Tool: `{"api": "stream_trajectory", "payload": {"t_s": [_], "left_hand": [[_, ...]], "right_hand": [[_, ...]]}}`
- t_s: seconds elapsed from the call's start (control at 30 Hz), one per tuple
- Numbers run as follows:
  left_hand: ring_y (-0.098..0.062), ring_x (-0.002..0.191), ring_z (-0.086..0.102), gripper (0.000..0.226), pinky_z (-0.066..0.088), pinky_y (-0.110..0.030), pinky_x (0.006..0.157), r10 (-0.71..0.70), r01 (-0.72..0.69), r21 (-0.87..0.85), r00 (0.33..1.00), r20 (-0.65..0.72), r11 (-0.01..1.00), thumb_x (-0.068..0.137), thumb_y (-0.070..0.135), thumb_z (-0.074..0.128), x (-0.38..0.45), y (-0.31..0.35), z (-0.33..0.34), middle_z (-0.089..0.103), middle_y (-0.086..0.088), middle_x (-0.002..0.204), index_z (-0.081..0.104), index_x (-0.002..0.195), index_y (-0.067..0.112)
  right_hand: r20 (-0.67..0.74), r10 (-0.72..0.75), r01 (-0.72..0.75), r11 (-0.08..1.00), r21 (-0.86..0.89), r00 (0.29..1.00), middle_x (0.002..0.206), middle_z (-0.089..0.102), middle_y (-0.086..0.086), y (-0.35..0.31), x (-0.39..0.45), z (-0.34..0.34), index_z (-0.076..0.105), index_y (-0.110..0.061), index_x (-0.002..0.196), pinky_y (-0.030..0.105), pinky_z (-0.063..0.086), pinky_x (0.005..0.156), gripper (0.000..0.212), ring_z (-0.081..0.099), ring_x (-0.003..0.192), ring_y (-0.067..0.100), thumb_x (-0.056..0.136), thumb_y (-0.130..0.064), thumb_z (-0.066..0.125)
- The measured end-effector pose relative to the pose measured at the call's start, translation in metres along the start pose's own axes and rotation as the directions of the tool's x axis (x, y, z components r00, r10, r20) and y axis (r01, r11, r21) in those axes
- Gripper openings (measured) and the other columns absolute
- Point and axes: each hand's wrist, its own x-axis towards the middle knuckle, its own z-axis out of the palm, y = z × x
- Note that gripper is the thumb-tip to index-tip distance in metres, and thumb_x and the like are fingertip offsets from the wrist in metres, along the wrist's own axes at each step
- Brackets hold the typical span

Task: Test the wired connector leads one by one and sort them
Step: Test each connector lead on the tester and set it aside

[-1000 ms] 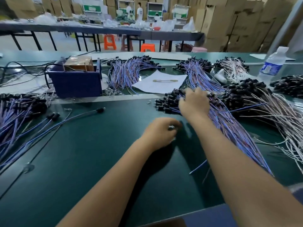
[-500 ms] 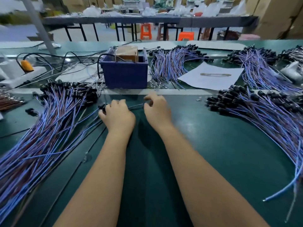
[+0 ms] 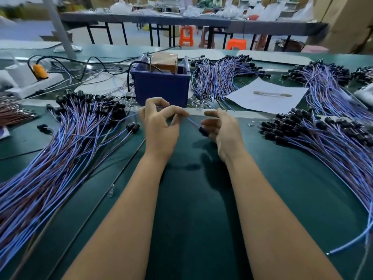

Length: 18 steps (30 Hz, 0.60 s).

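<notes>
One connector lead [image 3: 194, 124], thin blue wire with a black plug at its end, hangs between my hands above the green bench [image 3: 191, 209]. My left hand [image 3: 160, 126] pinches the wire between thumb and forefinger. My right hand [image 3: 222, 131] holds the black plug end in its curled fingers. A big pile of leads [image 3: 60, 146] fans out at the left, another pile [image 3: 327, 142] at the right. Two loose black test plugs [image 3: 132, 126] lie just left of my left hand.
A blue bin [image 3: 161, 85] with a brown box inside stands behind my hands. More lead bundles [image 3: 220, 77] and a white sheet [image 3: 266, 98] lie beyond it. A white power strip [image 3: 30, 81] with cables sits far left. Red-brown leads [image 3: 12, 113] lie at the left edge.
Both hands have lifted off the bench and drawn apart a little. A lead now stretches between them. The view has shifted further left and closer.
</notes>
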Motion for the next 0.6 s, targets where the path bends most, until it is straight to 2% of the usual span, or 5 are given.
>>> {"api": "stream_trajectory", "payload": {"t_s": [0.13, 0.23, 0.33, 0.47, 0.6], "left_hand": [[-0.003, 0.091, 0.057, 0.038, 0.046, -0.014, 0.076, -0.081, 0.199, -0.508, 0.966, 0.244, 0.838, 0.078, -0.015, 0.061, -0.001, 0.018, -0.002, 0.055, -0.002, 0.100, 0.073, 0.070, 0.021], [-0.009, 0.083, 0.067, 0.038, 0.054, -0.021, 0.066, -0.164, 0.475, -0.604, 0.852, 0.497, 0.640, 0.072, -0.008, 0.047, -0.009, 0.023, -0.003, 0.071, 0.004, 0.089, 0.075, 0.063, 0.016], [-0.020, 0.075, 0.067, 0.032, 0.055, -0.027, 0.067, -0.213, 0.616, -0.618, 0.771, 0.601, 0.488, 0.067, 0.003, 0.043, -0.007, 0.014, -0.009, 0.073, -0.008, 0.079, 0.074, 0.062, 0.010], [-0.019, 0.066, 0.066, 0.028, 0.055, -0.026, 0.068, -0.262, 0.701, -0.435, 0.653, 0.711, 0.566, 0.063, 0.012, 0.044, -0.007, 0.008, -0.017, 0.069, -0.010, 0.067, 0.071, 0.056, 0.011], [-0.020, 0.062, 0.064, 0.026, 0.054, -0.025, 0.065, -0.245, 0.667, -0.343, 0.624, 0.742, 0.661, 0.062, 0.009, 0.044, -0.012, 0.013, -0.015, 0.065, -0.010, 0.061, 0.066, 0.050, 0.008]], "right_hand": [[0.308, 0.181, -0.190, 0.982, -0.001, 0.934, 0.070, 0.067, 0.008, 0.000, -0.004, 0.005, 0.064, -0.010, 0.087, 0.030, 0.055, 0.061, 0.051, 0.065, 0.060, 0.019, 0.105, -0.041, 0.027], [0.345, 0.190, -0.189, 0.981, -0.038, 0.919, 0.067, 0.068, 0.006, 0.003, -0.009, 0.010, 0.064, -0.011, 0.089, 0.029, 0.057, 0.061, 0.048, 0.066, 0.058, 0.016, 0.105, -0.038, 0.028], [0.272, 0.102, -0.077, 0.992, -0.102, 0.957, 0.073, 0.068, 0.010, 0.010, -0.013, 0.011, 0.066, -0.004, 0.095, 0.026, 0.055, 0.061, 0.037, 0.064, 0.060, 0.017, 0.104, -0.028, 0.039], [0.175, -0.019, 0.031, 0.997, -0.064, 0.984, 0.062, 0.064, -0.001, 0.015, -0.015, 0.013, 0.067, -0.008, 0.085, 0.020, 0.045, 0.054, 0.021, 0.054, 0.053, 0.009, 0.098, -0.012, 0.052], [0.209, -0.020, 0.039, 0.996, -0.085, 0.978, 0.056, 0.063, -0.006, 0.012, -0.016, 0.014, 0.065, -0.012, 0.088, 0.020, 0.046, 0.051, 0.010, 0.054, 0.048, 0.006, 0.090, -0.003, 0.063]]}}
